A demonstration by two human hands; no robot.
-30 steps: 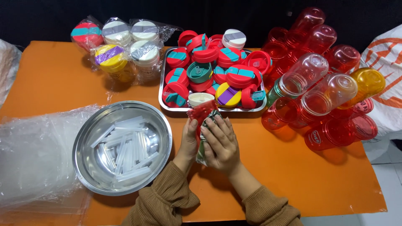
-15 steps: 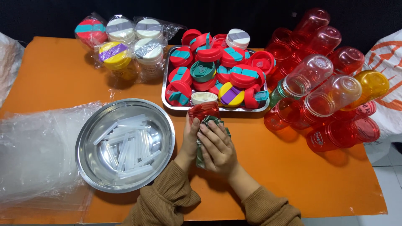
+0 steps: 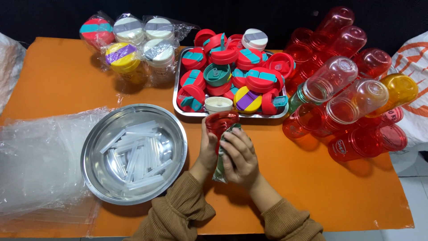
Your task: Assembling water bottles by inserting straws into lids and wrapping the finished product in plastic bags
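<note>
Between bowl and tray: we hold a red bottle point(image 3: 220, 122) over the orange desk point(image 3: 58, 76), its open mouth towards the tray.
Left hand point(image 3: 207, 149): curled round the bottle's left side, gripping it.
Right hand point(image 3: 240, 156): fingers spread over the bottle and a greenish wrapper point(image 3: 219, 168), pressing the two together.
Step in hand: as we judge it, working the wrapper about the bottle; how far on it is, we cannot tell.
Next move calls for: likely a steady left grip while the right fingers shift the thin film.
Tray point(image 3: 232, 115): just ahead, heaped with coloured lids point(image 3: 247, 80); a cream lid point(image 3: 218, 104) lies nearest.
Steel bowl point(image 3: 89, 147): left of us, holding clear straws point(image 3: 133, 151).
Right side: piled loose bottles point(image 3: 352, 143), close enough to knock.
Far left: clear bags point(image 3: 40, 156); bagged bottles point(image 3: 133, 49) behind.
</note>
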